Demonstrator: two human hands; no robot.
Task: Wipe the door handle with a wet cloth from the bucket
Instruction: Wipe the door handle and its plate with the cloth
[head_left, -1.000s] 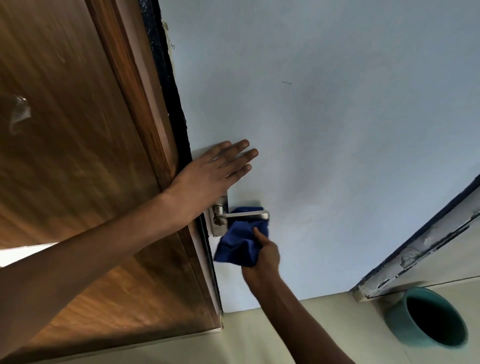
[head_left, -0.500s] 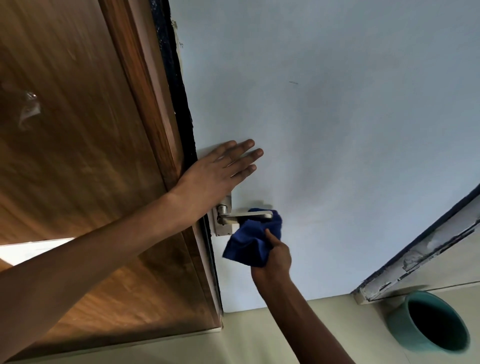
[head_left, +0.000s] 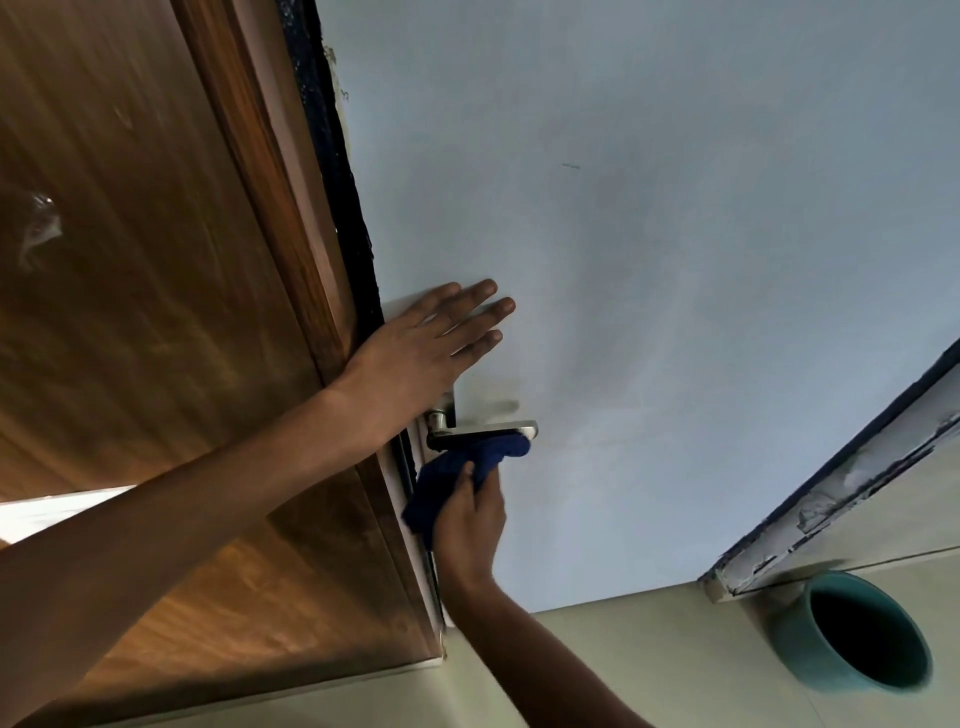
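A pale blue door (head_left: 675, 260) fills most of what I see, rising above and to the right of both hands. To the left of them stands a brown wooden panel (head_left: 130, 312), with a dark strip (head_left: 332, 171) running between it and the blue door. A beige floor (head_left: 649, 660) lies below the hands, and on it, well off to the right of the right hand, sits a teal bucket (head_left: 795, 639), close under a worn, peeling frame edge (head_left: 841, 509).

The left hand (head_left: 415, 353) lies flat on the blue door just above the handle, fingers spread and straight, holding nothing. The right hand (head_left: 470, 525) is below it, pinching a bunched dark blue cloth (head_left: 447, 483) between thumb and fingers.

The cloth's upper end presses up against the underside of the silver door handle (head_left: 488, 431), a lever pointing right, which sits between the two hands. The handle's metal back plate (head_left: 445, 410) is partly hidden behind the left wrist.
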